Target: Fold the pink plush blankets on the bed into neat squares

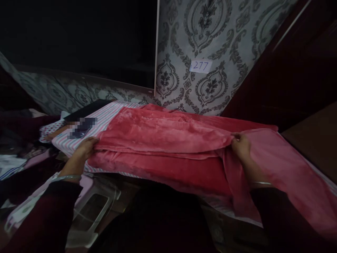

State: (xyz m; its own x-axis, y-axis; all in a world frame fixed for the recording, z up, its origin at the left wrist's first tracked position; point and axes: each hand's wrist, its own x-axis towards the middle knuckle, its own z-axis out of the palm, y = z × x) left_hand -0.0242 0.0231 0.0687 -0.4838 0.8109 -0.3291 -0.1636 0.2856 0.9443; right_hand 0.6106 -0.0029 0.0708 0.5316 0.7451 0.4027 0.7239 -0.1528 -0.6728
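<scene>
A plush pink-red blanket [163,140] lies in folded layers across a bed with a striped sheet [105,116]. My left hand [85,147] grips the left edge of the upper fold, fingers closed on the fabric. My right hand [240,146] pinches the right end of the same fold near its corner, where a loose part of the blanket [284,168] drapes down to the right. Both wrists wear a thin bangle and dark red sleeves.
A dark phone-like object [81,128] lies on the striped sheet at the left. A white plastic stool [92,211] stands below the bed edge. Patterned wallpaper with a paper label "277" [200,66] is behind. Dark wooden furniture [289,80] stands at the right.
</scene>
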